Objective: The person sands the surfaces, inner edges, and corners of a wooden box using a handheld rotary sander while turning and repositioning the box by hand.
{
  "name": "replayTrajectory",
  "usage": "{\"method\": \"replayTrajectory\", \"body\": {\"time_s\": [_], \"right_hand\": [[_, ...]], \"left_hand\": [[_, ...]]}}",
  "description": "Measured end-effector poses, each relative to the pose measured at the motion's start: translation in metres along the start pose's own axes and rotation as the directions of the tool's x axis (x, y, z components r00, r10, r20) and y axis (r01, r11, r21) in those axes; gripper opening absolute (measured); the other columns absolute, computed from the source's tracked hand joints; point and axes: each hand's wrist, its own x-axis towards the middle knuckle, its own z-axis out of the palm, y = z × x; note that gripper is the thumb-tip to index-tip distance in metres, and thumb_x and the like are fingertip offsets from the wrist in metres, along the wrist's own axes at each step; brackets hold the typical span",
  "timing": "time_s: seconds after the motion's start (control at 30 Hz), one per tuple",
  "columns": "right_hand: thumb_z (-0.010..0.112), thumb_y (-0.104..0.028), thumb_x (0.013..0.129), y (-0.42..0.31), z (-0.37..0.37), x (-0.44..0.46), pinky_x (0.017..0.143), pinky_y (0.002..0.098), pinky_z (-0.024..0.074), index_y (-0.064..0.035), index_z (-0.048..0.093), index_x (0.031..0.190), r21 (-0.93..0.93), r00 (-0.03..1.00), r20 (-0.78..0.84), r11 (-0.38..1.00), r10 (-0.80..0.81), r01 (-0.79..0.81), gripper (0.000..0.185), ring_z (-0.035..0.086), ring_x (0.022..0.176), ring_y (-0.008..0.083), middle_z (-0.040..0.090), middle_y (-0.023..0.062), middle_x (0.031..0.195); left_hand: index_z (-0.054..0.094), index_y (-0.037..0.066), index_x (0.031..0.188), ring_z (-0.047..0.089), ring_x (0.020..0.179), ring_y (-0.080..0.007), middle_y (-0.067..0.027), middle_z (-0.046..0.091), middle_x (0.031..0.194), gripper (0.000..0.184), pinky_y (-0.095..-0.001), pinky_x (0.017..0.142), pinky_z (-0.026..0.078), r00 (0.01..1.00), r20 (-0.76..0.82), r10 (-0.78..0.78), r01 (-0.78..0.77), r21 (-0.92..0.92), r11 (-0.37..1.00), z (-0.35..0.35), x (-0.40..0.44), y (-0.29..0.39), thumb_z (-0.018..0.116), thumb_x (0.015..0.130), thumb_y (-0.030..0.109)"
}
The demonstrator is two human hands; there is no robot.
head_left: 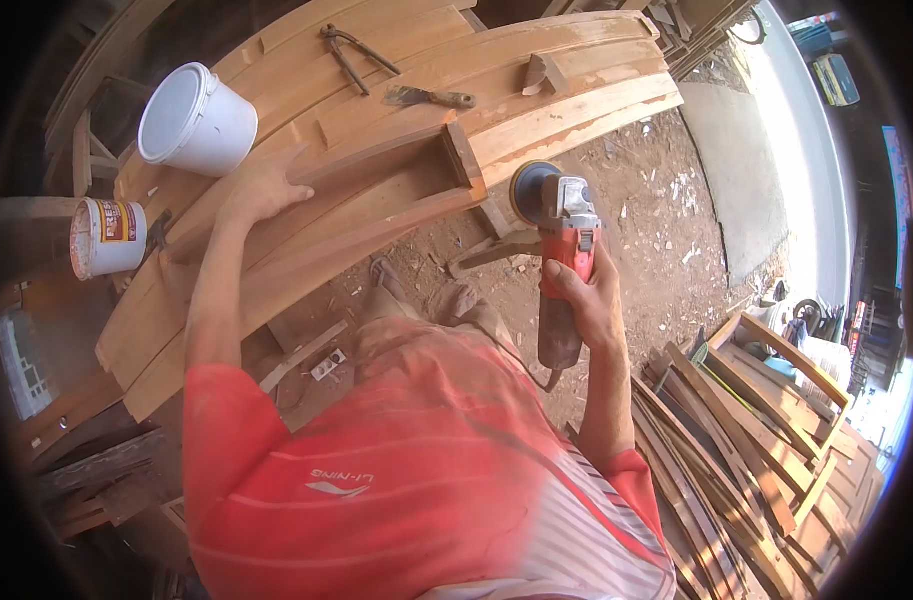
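My right hand (586, 295) is wrapped around a red and dark angle grinder (568, 250), its round sanding disc (532, 192) pointing away from me. The disc is in the air just beyond the right end of a long wooden box frame (465, 160), apart from it. My left hand (261, 190) rests across the frame's far edge, thumb and fingers spread apart, the fingertips blurred. The frame lies on long wooden panels (536, 60). Behind it lie pincers (351, 55) and a scraper (431, 97).
A white lidded bucket (201, 120) and a smaller labelled tub (108, 238) stand left. A wood offcut (543, 75) sits on the panels. Stacked timber (716, 460) fills the lower right. The grinder's cord (526, 365) runs towards my body; a socket strip (328, 364) lies on the ground.
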Motion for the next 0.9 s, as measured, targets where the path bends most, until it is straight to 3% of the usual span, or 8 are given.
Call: {"method": "replayTrajectory", "body": {"time_s": [0.07,0.1,0.23,0.43,0.63,0.7,0.83,0.9], "right_hand": [[0.08,-0.034,0.085,-0.004,-0.003,0.008,0.089,0.0357,0.0543,0.001,0.061,0.132,-0.044,0.997,0.066,0.998,-0.044,0.047,0.061,0.066,0.1,0.0171,0.069,0.009,0.11],[0.08,-0.034,0.085,-0.007,-0.007,0.012,0.089,0.0357,0.0543,0.001,0.061,0.132,-0.054,0.994,0.09,0.997,-0.054,0.059,0.061,0.066,0.1,0.0171,0.069,0.009,0.11],[0.079,-0.038,0.084,-0.01,-0.012,0.024,0.09,0.0398,0.0545,0.002,0.06,0.127,-0.188,0.957,0.284,0.975,-0.057,0.114,0.061,0.068,0.101,0.0232,0.07,0.0145,0.108],[0.077,-0.047,0.082,-0.003,-0.001,0.046,0.093,0.0456,0.0549,0.0053,0.061,0.124,-0.237,0.831,0.544,0.928,-0.117,0.286,0.069,0.071,0.112,0.0376,0.07,0.0276,0.113],[0.07,-0.04,0.091,-0.009,-0.012,0.097,0.092,0.0468,0.0553,0.0042,0.06,0.128,-0.378,0.77,0.601,0.774,-0.213,0.509,0.059,0.071,0.113,0.0413,0.071,0.0261,0.118],[0.08,-0.032,0.091,-0.008,-0.016,0.123,0.096,0.0371,0.0529,-0.0015,0.06,0.132,-0.274,0.801,0.574,0.883,-0.168,0.382,0.054,0.064,0.109,0.0196,0.068,0.0143,0.118],[0.078,-0.031,0.093,-0.038,-0.022,0.113,0.098,0.0363,0.0524,-0.0038,0.06,0.135,-0.238,0.815,0.565,0.92,-0.131,0.313,0.054,0.063,0.112,0.0189,0.068,0.0131,0.121],[0.077,-0.029,0.094,-0.036,-0.024,0.108,0.096,0.0352,0.0536,-0.0041,0.06,0.138,-0.391,0.742,0.62,0.719,-0.256,0.575,0.054,0.063,0.113,0.0171,0.068,0.0117,0.124]], "left_hand": [[0.067,0.002,0.134,0.071,0.116,-0.0369,-0.0212,0.074,0.124,0.056,-0.0456,0.102,0.055,0.888,-0.45,-0.094,-0.039,-0.277,0.96,0.006,-0.028,0.042,0.08,0.09,0.033],[0.068,0.0,0.13,0.074,0.111,-0.0301,-0.0176,0.076,0.118,0.05,-0.0431,0.098,0.057,0.94,-0.255,-0.227,0.072,-0.503,0.861,0.002,-0.054,0.082,0.078,0.094,0.034],[0.048,-0.002,0.153,0.06,0.135,-0.0283,-0.0218,0.063,0.142,0.082,-0.0403,0.11,0.051,0.871,0.297,0.392,0.047,-0.844,0.534,0.097,-0.105,0.181,0.071,0.099,0.056],[0.055,-0.002,0.142,0.066,0.121,-0.0221,-0.0143,0.069,0.126,0.073,-0.0403,0.11,0.05,0.963,-0.086,0.256,0.028,-0.912,-0.409,0.176,-0.086,0.301,0.067,0.101,0.058],[0.057,0.003,0.134,0.067,0.114,-0.02,-0.0086,0.067,0.12,0.052,-0.0407,0.1,0.056,0.984,-0.175,-0.035,-0.157,-0.754,-0.638,0.157,-0.039,0.341,0.071,0.1,0.039],[0.055,0.006,0.132,0.065,0.114,-0.0182,-0.006,0.065,0.122,0.047,-0.0406,0.097,0.056,0.97,-0.24,0.03,-0.164,-0.744,-0.648,0.164,-0.008,0.34,0.071,0.097,0.032],[0.052,0.01,0.134,0.064,0.113,-0.0174,-0.0045,0.062,0.122,0.046,-0.0404,0.098,0.057,0.974,-0.227,0.015,-0.162,-0.739,-0.654,0.15,0.003,0.35,0.071,0.096,0.028],[0.054,0.009,0.131,0.063,0.107,-0.0135,-0.0027,0.062,0.115,0.047,-0.0357,0.097,0.053,0.95,-0.268,-0.157,-0.308,-0.739,-0.6,0.156,-0.009,0.357,0.076,0.092,0.022]]}}
